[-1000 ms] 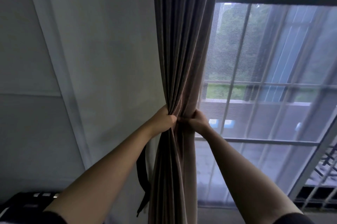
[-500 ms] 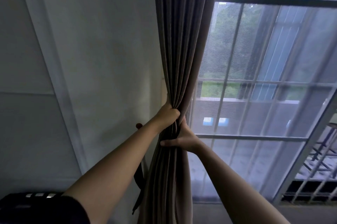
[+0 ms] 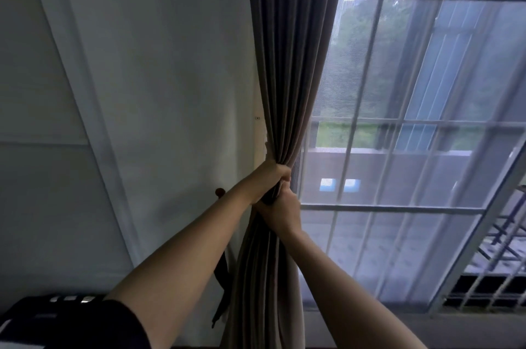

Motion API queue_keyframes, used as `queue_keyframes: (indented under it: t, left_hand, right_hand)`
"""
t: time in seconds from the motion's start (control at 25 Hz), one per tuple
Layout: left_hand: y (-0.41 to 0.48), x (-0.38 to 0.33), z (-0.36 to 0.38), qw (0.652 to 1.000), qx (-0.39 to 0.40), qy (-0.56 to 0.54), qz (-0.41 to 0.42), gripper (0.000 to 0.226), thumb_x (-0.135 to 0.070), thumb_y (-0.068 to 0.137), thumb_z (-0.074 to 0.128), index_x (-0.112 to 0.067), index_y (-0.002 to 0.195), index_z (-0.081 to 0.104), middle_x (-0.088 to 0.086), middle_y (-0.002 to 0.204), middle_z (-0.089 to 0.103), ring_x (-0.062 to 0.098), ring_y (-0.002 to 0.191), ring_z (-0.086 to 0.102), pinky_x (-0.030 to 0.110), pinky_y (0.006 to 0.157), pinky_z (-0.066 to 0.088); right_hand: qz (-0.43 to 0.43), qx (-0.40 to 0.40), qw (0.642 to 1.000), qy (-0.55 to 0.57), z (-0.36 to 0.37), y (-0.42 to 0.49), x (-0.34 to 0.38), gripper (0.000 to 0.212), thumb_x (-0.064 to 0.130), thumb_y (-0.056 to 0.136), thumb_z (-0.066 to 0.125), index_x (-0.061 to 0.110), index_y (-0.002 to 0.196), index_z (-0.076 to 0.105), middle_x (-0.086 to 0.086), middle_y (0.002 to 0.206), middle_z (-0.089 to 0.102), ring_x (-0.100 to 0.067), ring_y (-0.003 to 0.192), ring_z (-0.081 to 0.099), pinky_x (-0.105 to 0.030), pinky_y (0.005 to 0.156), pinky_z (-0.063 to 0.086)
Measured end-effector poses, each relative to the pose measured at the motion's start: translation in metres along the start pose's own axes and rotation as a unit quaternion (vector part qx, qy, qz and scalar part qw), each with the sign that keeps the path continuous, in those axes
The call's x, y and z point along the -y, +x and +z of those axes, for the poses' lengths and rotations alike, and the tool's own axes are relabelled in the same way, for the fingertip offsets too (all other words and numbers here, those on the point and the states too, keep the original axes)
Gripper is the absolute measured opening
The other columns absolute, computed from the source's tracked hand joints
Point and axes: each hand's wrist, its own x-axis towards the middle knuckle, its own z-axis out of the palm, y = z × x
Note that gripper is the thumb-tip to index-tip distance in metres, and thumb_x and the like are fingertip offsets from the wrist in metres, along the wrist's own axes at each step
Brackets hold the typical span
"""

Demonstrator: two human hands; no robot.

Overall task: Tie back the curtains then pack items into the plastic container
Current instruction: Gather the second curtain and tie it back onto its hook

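Note:
A brown-grey curtain (image 3: pixel 287 64) hangs bunched into tight folds at the window's left edge. My left hand (image 3: pixel 271 176) grips the gathered folds from the left at waist height. Just below it, my right hand (image 3: pixel 283 206) wraps around the same bunch from the right. A dark tie-back strap (image 3: pixel 222 286) hangs down behind my left forearm, beside a small round wall hook (image 3: pixel 219 192). No plastic container is in view.
A white wall (image 3: pixel 156 78) fills the left. A sheer white curtain (image 3: pixel 412 163) covers the window with its grille bars on the right. A black object with silver buttons (image 3: pixel 42 311) sits at the bottom left.
Both hands have pushed the bunched curtain left toward the wall. My right hand has slid from beside my left hand to below it, and the wall hook has come into view.

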Motion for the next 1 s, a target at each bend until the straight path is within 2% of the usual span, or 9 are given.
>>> queue_keyframes:
  t: [0.12,0.24,0.32,0.4,0.44,0.6,0.64,0.8,1.0]
  left_hand:
    - [0.003,-0.008,-0.011,0.998,0.046,-0.046,0.023,0.086,-0.043,0.068,0.071,0.002,0.132,0.034,0.023,0.084,0.050,0.038,0.074,0.052,0.042,0.076,0.048]
    - [-0.004,-0.009,-0.014,0.984,0.111,-0.141,0.018,0.088,-0.085,0.063,0.049,-0.004,0.099,0.054,0.021,0.070,0.049,0.032,0.060,0.048,0.046,0.070,0.041]
    - [-0.006,-0.006,-0.013,0.968,0.088,-0.230,0.043,0.096,-0.085,0.069,0.027,-0.011,0.123,0.057,0.017,0.096,0.067,0.033,0.087,0.063,0.046,0.098,0.040]
    - [-0.004,0.000,-0.011,0.959,0.086,-0.267,0.042,0.099,-0.080,0.076,0.008,-0.013,0.141,0.041,0.011,0.134,0.055,0.025,0.125,0.051,0.038,0.115,0.025]
    - [-0.002,0.001,-0.011,0.959,0.088,-0.269,0.034,0.094,-0.076,0.081,0.004,-0.014,0.143,0.038,0.007,0.139,0.051,0.020,0.129,0.047,0.033,0.115,0.026]
    - [0.003,0.003,-0.015,0.976,0.021,-0.217,0.021,0.050,-0.045,0.101,0.021,-0.015,0.127,0.052,0.000,0.097,0.067,0.011,0.089,0.058,0.023,0.086,0.047]
    - [0.005,0.005,-0.017,0.982,0.010,-0.187,0.019,0.048,-0.046,0.101,0.022,-0.017,0.126,0.052,0.001,0.101,0.067,0.010,0.088,0.058,0.024,0.087,0.047]
    - [0.010,0.023,-0.023,0.989,0.032,-0.146,-0.018,0.065,-0.066,0.093,0.015,-0.027,0.135,0.046,0.008,0.137,0.052,0.017,0.121,0.051,0.038,0.111,0.036]
    - [0.008,0.025,-0.027,0.979,0.044,-0.198,0.014,0.063,-0.062,0.095,0.017,-0.025,0.136,0.046,0.000,0.126,0.059,0.015,0.118,0.054,0.035,0.108,0.039]
  right_hand:
    - [0.013,-0.015,0.998,-0.062,0.008,0.002,0.008,0.064,0.018,0.085,0.053,0.008,0.142,0.025,-0.015,0.113,0.064,-0.037,0.099,0.063,-0.043,0.085,0.050]
    - [0.033,-0.031,0.997,-0.065,0.009,-0.002,0.010,0.059,0.017,0.085,0.051,0.012,0.139,0.030,-0.015,0.101,0.068,-0.038,0.096,0.063,-0.038,0.080,0.047]
    - [0.036,-0.044,0.997,-0.043,0.009,-0.008,0.011,0.056,0.019,0.082,0.055,0.014,0.135,0.036,-0.012,0.097,0.069,-0.036,0.092,0.063,-0.034,0.073,0.046]
    - [0.046,-0.055,0.997,-0.004,0.011,-0.013,0.009,0.052,0.025,0.079,0.059,0.019,0.127,0.042,-0.007,0.094,0.068,-0.033,0.088,0.064,-0.034,0.071,0.048]
    - [0.056,-0.058,0.997,0.012,0.013,-0.015,0.007,0.047,0.028,0.078,0.060,0.021,0.122,0.046,-0.004,0.092,0.068,-0.032,0.087,0.064,-0.037,0.072,0.051]
    - [0.094,-0.048,0.994,0.011,0.014,-0.018,0.004,0.036,0.026,0.084,0.054,0.021,0.119,0.049,-0.011,0.092,0.068,-0.034,0.091,0.062,-0.038,0.077,0.050]
    - [0.094,-0.041,0.995,0.000,0.014,-0.016,0.004,0.035,0.025,0.085,0.052,0.021,0.120,0.048,-0.012,0.094,0.067,-0.035,0.092,0.061,-0.038,0.077,0.049]
    - [0.086,-0.033,0.996,-0.002,0.018,-0.020,0.003,0.035,0.026,0.086,0.052,0.020,0.120,0.049,-0.010,0.096,0.068,-0.033,0.094,0.061,-0.040,0.080,0.051]
    - [0.073,-0.051,0.996,-0.004,0.028,-0.022,0.000,0.035,0.026,0.086,0.055,0.016,0.119,0.052,-0.013,0.096,0.069,-0.036,0.093,0.062,-0.045,0.081,0.052]
